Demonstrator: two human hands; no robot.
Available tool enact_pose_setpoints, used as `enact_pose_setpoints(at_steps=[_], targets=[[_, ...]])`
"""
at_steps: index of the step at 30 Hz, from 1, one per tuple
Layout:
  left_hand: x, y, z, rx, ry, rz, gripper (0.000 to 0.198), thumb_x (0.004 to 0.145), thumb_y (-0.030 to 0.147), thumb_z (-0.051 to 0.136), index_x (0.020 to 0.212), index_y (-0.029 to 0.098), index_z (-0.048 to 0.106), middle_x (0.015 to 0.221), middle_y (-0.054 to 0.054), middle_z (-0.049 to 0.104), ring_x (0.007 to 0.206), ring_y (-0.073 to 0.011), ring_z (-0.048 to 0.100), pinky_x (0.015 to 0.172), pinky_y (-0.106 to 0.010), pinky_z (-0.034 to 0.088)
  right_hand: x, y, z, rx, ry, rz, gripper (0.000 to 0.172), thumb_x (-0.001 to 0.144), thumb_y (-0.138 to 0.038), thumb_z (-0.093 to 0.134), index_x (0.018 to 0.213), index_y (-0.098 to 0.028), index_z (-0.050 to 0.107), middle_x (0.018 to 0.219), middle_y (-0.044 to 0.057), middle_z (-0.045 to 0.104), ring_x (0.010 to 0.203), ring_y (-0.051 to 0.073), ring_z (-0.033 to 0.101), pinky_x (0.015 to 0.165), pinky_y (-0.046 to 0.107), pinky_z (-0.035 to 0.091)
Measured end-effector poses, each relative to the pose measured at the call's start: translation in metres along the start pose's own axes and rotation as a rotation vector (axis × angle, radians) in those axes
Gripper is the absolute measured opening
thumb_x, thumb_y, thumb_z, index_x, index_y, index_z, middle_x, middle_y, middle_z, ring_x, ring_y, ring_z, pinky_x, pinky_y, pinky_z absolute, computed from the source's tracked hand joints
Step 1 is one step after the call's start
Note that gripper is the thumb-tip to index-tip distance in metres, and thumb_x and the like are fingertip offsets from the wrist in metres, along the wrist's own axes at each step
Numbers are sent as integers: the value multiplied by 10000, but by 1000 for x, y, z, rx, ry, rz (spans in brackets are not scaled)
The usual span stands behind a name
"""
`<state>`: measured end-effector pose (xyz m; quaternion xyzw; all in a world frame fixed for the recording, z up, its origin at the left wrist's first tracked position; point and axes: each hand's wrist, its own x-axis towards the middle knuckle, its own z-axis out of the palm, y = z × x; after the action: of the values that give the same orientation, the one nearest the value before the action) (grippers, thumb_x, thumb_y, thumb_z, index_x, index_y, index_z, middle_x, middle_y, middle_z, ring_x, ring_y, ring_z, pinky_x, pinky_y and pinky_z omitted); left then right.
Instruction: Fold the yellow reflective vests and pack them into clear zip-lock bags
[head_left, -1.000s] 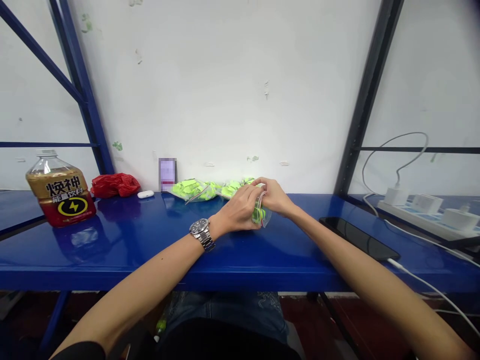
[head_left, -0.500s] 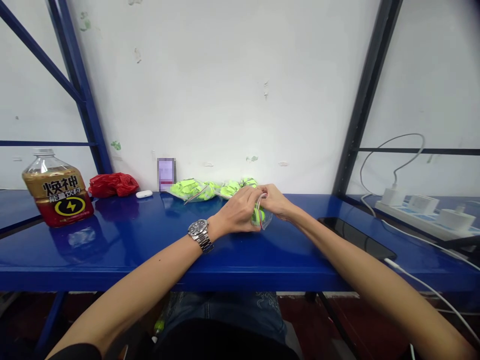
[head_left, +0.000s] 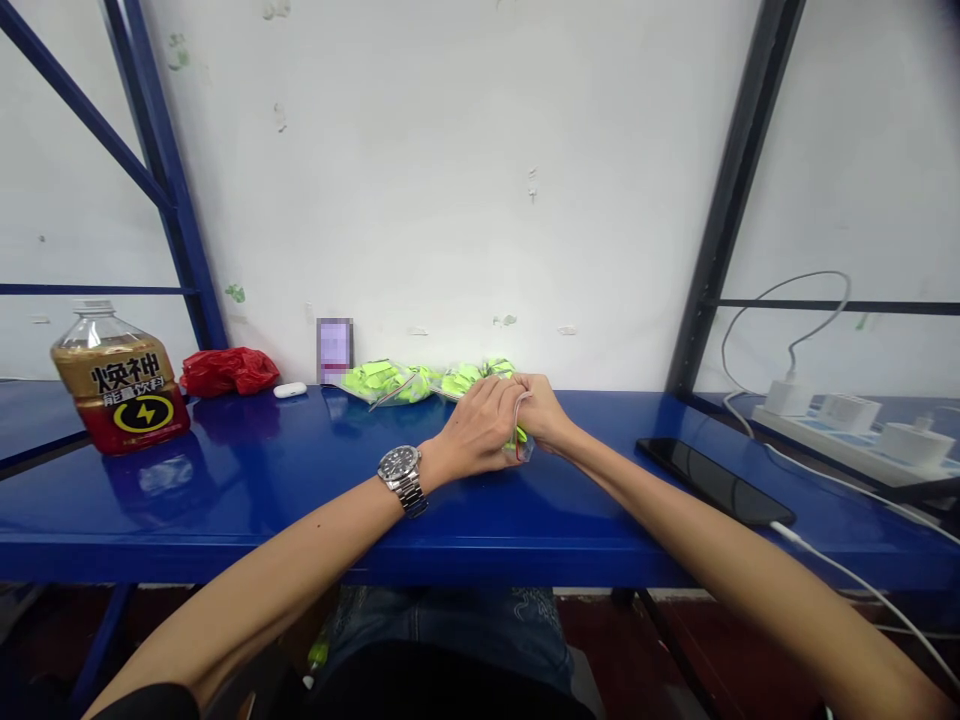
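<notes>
Now both hands are busy with one small clear zip bag (head_left: 520,450), low over the blue tabletop (head_left: 247,512) near its middle, though whether it touches the surface is hidden. The left hand (head_left: 476,430), a steel wristwatch (head_left: 400,466) on its wrist, wraps the bag from the near side; the right hand (head_left: 544,412) closes on it from the far side. Fingers (head_left: 501,398) of both hands are clenched on the bag, pinching its red-lined top edge, with green contents showing below — whether the seal is shut or open, I cannot tell. Just behind lie more green-filled bags (head_left: 386,380) against the wall. Farther left stand a drink bottle (head_left: 120,395) and a red plastic bag (head_left: 229,371); to the right, a black phone (head_left: 712,480) lies on its charging cable.
</notes>
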<state>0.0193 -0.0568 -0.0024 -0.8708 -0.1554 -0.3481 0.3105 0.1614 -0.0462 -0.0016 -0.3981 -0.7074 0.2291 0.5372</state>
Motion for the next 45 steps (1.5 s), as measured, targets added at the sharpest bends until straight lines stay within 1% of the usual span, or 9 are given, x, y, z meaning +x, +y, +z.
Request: enact_pose_setpoints(at_steps=[5,9,14,20,26,29,33,38,45], targets=[[2,4,3,29,-29,-9,531,722,331,600,1157,57,465,1092,-201,562,1021,-339,528,896,-474,451,1,4,3,-25,119,-90,265,603,-348,562,583,-218,333,573,-52,340,591,99,334,507,222,297],[3,-5,9,0,-4,-8,555,715,344,605,1181,88,447,1110,-185,567,1031,-336,540,881,-467,462,7,4,0,-33,83,-99,213,598,-315,551,581,-206,368,568,-59,333,588,95,326,521,224,298],[3,-18,15,-104,83,-69,651,679,356,624,1240,118,392,1135,-166,571,1038,-315,558,879,-457,479,10,-11,-16,142,-106,22,119,593,-241,588,663,-164,532,624,-37,487,604,105,439,557,232,351],[-1,-27,17,-162,194,-169,703,635,362,667,1236,144,377,1106,-147,565,1010,-303,570,842,-461,512,3,-24,-35,391,-493,100,354,697,-317,716,1002,-152,642,951,64,646,903,196,606,777,304,480],[-2,-27,14,-202,222,-175,718,625,346,678,1241,144,369,1116,-150,565,1040,-302,570,866,-463,513,3,-14,-32,356,-384,44,481,718,-388,754,1118,-153,627,972,68,665,891,197,626,769,305,502],[-2,-27,12,-222,222,-185,744,620,359,696,1250,153,360,1127,-152,567,1045,-305,574,859,-464,517,4,-12,-34,441,-440,101,470,728,-418,745,1106,-155,645,971,71,671,890,192,635,761,297,505],[-3,-26,11,-231,233,-179,724,625,364,705,1236,159,376,1119,-143,573,1032,-302,583,851,-459,521,5,-8,-37,440,-430,113,402,728,-412,738,1018,-141,676,893,60,674,834,183,632,748,296,499],[-1,-21,9,-202,238,-108,613,688,376,666,1197,150,408,1084,-140,590,1015,-288,591,828,-438,527,6,-9,-33,239,-381,6,240,733,-347,696,863,-147,669,787,19,651,718,155,584,673,270,464],[1,-16,4,-155,212,-72,536,709,328,622,1174,136,435,1043,-137,611,971,-276,599,814,-431,518,3,-14,-21,35,-237,-88,168,736,-329,550,698,-166,541,589,-30,479,540,103,412,496,231,331]])
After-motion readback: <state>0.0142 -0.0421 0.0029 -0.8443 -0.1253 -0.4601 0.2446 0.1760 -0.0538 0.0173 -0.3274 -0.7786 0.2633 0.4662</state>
